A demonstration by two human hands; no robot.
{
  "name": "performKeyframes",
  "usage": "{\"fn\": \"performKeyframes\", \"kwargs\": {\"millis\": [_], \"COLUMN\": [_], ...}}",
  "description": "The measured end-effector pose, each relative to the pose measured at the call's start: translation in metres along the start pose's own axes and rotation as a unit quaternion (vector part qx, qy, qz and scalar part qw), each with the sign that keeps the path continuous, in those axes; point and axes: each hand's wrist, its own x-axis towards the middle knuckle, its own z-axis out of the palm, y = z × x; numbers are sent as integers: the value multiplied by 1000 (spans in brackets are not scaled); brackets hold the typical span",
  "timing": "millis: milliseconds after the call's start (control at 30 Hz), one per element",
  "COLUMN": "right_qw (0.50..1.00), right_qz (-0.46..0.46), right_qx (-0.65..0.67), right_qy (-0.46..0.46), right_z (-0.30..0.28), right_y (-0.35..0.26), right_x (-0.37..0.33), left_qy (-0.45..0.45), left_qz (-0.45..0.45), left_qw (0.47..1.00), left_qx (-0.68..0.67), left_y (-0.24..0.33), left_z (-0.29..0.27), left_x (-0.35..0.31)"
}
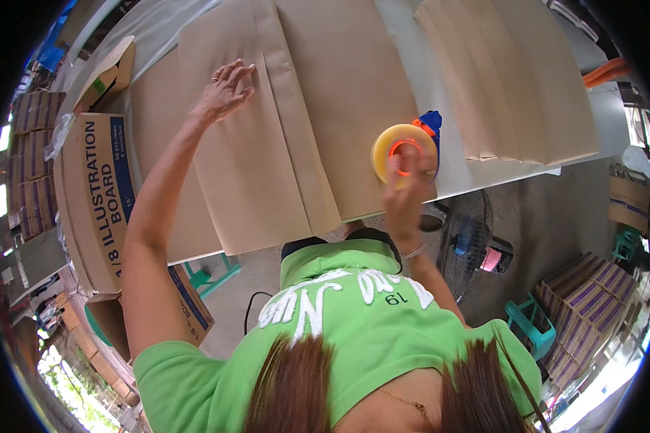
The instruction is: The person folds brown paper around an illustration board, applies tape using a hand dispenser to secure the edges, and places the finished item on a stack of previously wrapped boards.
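My left hand [227, 90] lies on a brown paper sheet [249, 173], its fingers a little bent and apart. A folded strip [296, 123] runs lengthwise down that sheet's right side. Beside it on the table, a wider brown sheet [350, 94] spreads to the right. A tape dispenser [431, 121], blue and orange with a large roll of yellowish tape [384, 143], rests near the front edge. Smeared by motion, my right hand [406, 191] is over the near part of the roll. Whether its fingers grip the dispenser cannot be made out.
Folded brown sheets [520, 86] overlap at the table's right. A printed cardboard carton [87, 187] stands against the left side. On the floor to the right are a black fan [466, 245], a teal stool [531, 325] and bundled cardboard [588, 307].
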Motion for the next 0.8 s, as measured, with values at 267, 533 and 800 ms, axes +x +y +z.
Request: {"fn": "performKeyframes", "kwargs": {"millis": [267,533,800], "right_qw": [963,922,811], "right_qz": [198,191,241], "right_qx": [154,294,522], "right_qy": [-101,163,107], "right_z": [-9,21,10], "right_y": [139,113,-31], "right_x": [50,36,42], "left_qy": [-9,30,68], "left_qz": [-44,-21,53], "left_qw": [999,999,994], "left_qx": [-3,-4,-68], "left_y": [20,12,-16], "left_z": [-22,-19,0], "left_x": [1,3,14]}}
